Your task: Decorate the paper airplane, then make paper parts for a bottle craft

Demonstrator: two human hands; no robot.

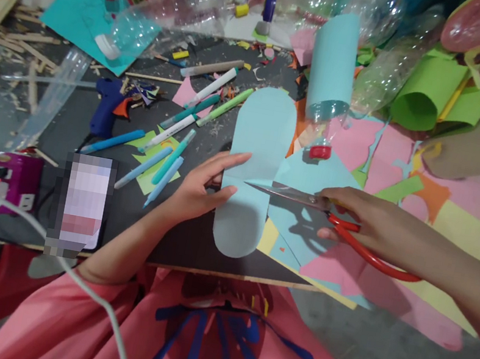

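Observation:
My left hand (pixel 201 188) pinches the left edge of a long light blue paper cutout (pixel 264 125), thumb on top and some fingers hidden behind. The paper has rounded ends and a crease across its middle. My right hand (pixel 354 215) grips scissors (pixel 297 195) with red handles. Their blades point left and lie along the crease, the tip over the paper; whether they are cutting into it I cannot tell. Beyond the scissors, a plastic bottle (pixel 326 123) wrapped in light blue paper lies with its red cap toward me.
Markers (pixel 173 134) and a blue glue gun (pixel 106 106) lie to the left, beside a phone (pixel 86 196) and a purple box (pixel 11 182). Coloured paper scraps (pixel 358 141) cover the right side. Another person's arm (pixel 478 144) reaches in there. A white cable (pixel 77 284) crosses the lower left.

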